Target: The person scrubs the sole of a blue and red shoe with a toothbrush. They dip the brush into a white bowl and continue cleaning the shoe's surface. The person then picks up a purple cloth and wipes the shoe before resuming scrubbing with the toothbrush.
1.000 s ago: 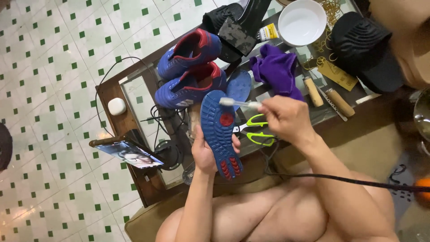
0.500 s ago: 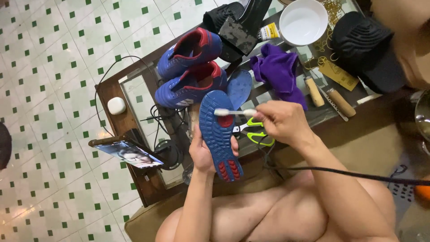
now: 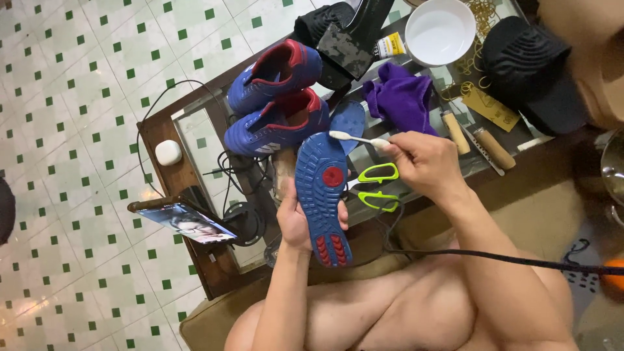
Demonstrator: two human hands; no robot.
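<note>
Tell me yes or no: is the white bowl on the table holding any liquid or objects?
No: the white bowl at the table's far end shows only its bare white inside, with nothing visible in it.

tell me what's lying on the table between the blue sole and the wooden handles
Green-handled scissors lie between the blue sole and the wooden handles, partly under the right hand, in the head view.

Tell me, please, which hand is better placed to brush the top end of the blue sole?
The right hand, probably: it already grips the white toothbrush, whose head sits at the top end of the blue sole. The left hand is occupied gripping that sole from behind.
</note>
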